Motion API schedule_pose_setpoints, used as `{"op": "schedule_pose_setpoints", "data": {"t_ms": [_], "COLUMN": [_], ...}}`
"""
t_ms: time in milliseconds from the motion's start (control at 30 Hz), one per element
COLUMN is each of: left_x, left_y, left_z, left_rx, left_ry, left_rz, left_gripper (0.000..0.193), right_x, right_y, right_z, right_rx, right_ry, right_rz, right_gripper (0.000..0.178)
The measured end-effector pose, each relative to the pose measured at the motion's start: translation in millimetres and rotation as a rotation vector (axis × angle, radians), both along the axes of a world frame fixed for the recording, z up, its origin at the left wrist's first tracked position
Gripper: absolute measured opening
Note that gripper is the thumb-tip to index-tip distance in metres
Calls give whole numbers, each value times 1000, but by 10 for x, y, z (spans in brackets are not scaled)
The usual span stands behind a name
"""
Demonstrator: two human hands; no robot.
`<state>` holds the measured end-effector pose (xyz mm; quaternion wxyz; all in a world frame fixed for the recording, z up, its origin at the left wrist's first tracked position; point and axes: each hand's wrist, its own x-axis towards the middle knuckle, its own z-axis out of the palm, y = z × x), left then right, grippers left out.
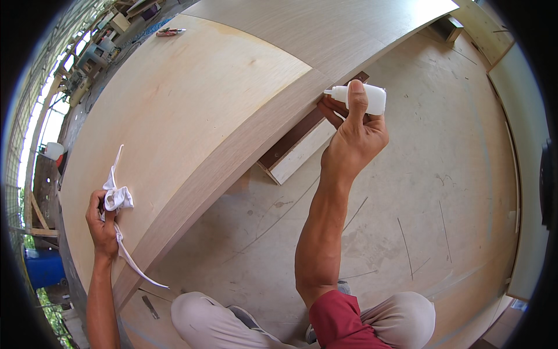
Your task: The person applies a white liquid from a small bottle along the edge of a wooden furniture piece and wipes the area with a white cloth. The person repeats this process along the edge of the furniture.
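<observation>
My right hand (356,136) grips a small white squeeze bottle (375,99), thumb on top, its narrow nozzle pointing left. The nozzle tip is at or very near the edge of a large wooden panel (174,104); I cannot tell whether it touches. A grey-brown wood-grain strip (226,148) covers the panel's near edge. Over on the left, my left hand (103,224) is closed around a crumpled white cloth (119,199) resting on the pale bare wood. Long thin tails of the cloth trail up and down from that hand.
Red-handled pliers (170,32) lie at the panel's far left corner. Grey wood-grain sheet (314,35) covers the panel's far part. Under the edge a brown and white board (296,148) rests above the concrete floor (418,192). A blue barrel (45,269) stands at left.
</observation>
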<state>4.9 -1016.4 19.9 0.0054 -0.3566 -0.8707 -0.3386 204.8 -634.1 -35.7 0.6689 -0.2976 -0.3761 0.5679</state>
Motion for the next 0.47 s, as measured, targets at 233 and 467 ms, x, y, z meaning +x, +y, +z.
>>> {"op": "schedule_pose_setpoints", "data": {"t_ms": [233, 467], "left_x": [-9, 3], "left_y": [-10, -2], "left_z": [4, 20], "left_rx": [-2, -5], "left_ry": [27, 20], "left_rz": [-18, 4], "left_gripper": [18, 23], "right_x": [-4, -3], "right_y": [-59, -106], "right_z": [27, 29], "right_rx": [-16, -35], "right_ry": [19, 31], "right_rz": [19, 41], "right_gripper": [35, 33]}}
